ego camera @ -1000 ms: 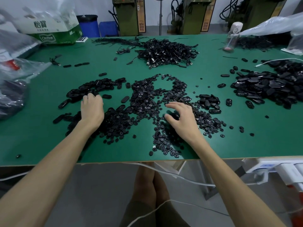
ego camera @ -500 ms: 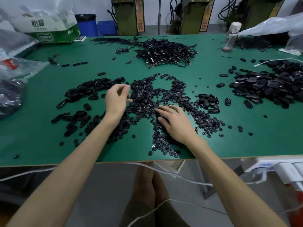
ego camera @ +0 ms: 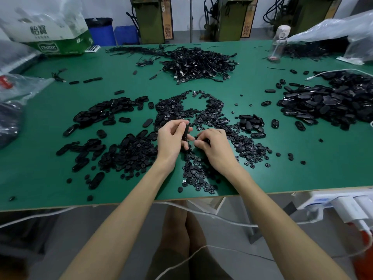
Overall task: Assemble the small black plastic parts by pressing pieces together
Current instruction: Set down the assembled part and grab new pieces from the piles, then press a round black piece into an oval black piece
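Over the green table (ego camera: 252, 174), the left hand (ego camera: 171, 138) clamps an oval black part (ego camera: 186, 131); the right hand (ego camera: 214, 146) pinches something small beside it. The far-left box (ego camera: 60, 40) reads "Cestbon".

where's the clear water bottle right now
In the head view, the water bottle stands upright at the table's far right edge, beside the clear plastic bags.

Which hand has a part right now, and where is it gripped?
The left hand pinches an oval black part by its long edges. The right hand is curled shut, apparently on something small; cannot tell what.
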A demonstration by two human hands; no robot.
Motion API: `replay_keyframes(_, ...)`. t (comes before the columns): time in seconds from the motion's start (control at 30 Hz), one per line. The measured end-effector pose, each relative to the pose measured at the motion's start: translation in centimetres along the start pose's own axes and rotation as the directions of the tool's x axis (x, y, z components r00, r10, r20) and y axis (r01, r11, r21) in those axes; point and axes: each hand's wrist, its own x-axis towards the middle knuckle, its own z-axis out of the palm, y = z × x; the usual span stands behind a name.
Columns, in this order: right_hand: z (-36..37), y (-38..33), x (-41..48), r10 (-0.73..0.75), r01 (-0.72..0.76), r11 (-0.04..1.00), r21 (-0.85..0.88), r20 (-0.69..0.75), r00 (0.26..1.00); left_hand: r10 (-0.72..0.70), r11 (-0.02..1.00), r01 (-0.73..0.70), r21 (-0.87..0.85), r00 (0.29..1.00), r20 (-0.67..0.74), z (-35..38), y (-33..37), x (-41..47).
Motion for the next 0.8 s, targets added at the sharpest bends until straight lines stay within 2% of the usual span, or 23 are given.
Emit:
replay_keyframes(0.1, -0.6, -0.2, -0.4, 0.019, -0.004, 0.989, 0.148, -0.097, 0.995, 0.020, 1.000, -0.021, 0.015, 0.999, 0.043, -0.3, -0.2, -0.1)
replay_keyframes(0.23, -1.1, 0.1, -1.0, 0.123, -0.056, 0.944, 0.326, -0.189, 0.974, 0.049, 0.998, -0.052, 0.028, 0.993, 0.108, -0.3, -0.3, -0.1)
replay_keyframes(0.8, -1.2, 0.6, -1.2, 0.098, -0.016, 0.898, 0.439, -0.163, 0.982, 0.107, 0.994, -0.107, -0.014, 0.985, 0.134, -0.3, -0.9, -0.1)
